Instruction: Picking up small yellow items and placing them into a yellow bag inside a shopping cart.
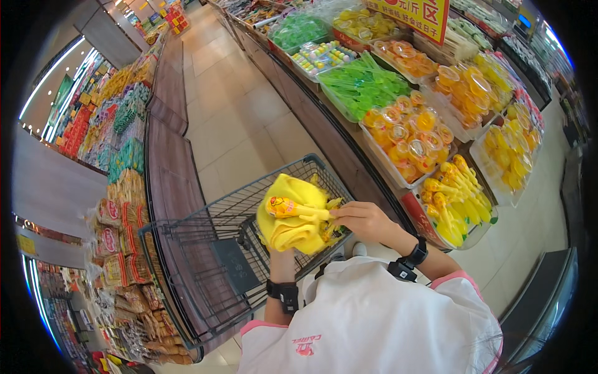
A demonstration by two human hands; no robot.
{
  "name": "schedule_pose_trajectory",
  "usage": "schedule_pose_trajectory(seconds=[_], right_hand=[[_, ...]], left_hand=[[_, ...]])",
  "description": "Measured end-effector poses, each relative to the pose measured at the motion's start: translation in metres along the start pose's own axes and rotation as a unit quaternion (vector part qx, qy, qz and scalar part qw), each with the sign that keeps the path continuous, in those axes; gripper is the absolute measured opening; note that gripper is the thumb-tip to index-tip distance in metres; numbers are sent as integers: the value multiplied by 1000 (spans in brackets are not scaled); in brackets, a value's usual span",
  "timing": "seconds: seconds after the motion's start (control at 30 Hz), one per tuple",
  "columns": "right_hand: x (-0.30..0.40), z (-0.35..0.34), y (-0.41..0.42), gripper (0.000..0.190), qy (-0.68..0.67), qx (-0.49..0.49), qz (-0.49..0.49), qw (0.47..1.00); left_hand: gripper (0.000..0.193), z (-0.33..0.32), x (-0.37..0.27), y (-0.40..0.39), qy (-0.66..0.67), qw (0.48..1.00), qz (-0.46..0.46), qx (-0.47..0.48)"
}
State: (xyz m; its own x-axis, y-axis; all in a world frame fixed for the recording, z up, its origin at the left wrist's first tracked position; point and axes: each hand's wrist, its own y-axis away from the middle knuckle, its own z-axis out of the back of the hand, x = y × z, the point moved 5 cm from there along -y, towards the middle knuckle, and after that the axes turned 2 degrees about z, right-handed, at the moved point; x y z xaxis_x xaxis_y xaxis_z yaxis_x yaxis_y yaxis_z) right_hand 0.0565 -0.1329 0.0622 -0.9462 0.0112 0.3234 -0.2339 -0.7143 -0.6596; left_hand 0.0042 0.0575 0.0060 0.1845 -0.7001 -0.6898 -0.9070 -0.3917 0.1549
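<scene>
A yellow cloth (299,236), folded and bunched, covers most of my left hand (282,262), whose fingers are hidden under it. On top of the cloth lies a drumstick-shaped yellow snack pack (299,210) with a printed cartoon on its thick end. My right hand (357,219) pinches the thin end of this pack between thumb and fingers. Both hands are above a grey wire shopping cart (201,224). More yellow packs (332,229) lie in the cart, partly covered by the cloth and my right hand.
Right of the cart, a display stand holds a tray of similar drumstick packs (455,194), orange jelly cups (411,140) and green jelly sticks (366,86). Bagged baked snacks (124,243) fill the left shelf. A tiled aisle (233,107) runs ahead between them.
</scene>
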Motion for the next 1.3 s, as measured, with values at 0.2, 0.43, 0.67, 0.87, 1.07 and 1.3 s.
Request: schedule_pose_trajectory(seconds=[0.2, 0.43, 0.67, 0.87, 1.07, 1.3], right_hand=[[-29, -23, 4, 15, -128, -44, -176, 975], [-109, -141, 73, 43, -271, 32, -364, 890], [-108, -101, 111, 50, -195, 25, -407, 892], [-125, 16, 157, 9, -125, -247, -471, 837], [-107, 123, 218, 10, 197, -363, -512, 753], [-108, 138, 285, 19, 425, -161, -547, 703]], left_hand=[[44, 79, -62, -6, -112, 971, -143, -155], [44, 170, -57, 20, -446, 841, -102, -288], [43, 201, -11, 27, -597, 759, -29, -257], [43, 184, 13, -15, -621, 761, -34, -186], [43, 141, 29, -54, -586, 800, -46, -117], [43, 103, 45, -75, -546, 835, -44, -62]])
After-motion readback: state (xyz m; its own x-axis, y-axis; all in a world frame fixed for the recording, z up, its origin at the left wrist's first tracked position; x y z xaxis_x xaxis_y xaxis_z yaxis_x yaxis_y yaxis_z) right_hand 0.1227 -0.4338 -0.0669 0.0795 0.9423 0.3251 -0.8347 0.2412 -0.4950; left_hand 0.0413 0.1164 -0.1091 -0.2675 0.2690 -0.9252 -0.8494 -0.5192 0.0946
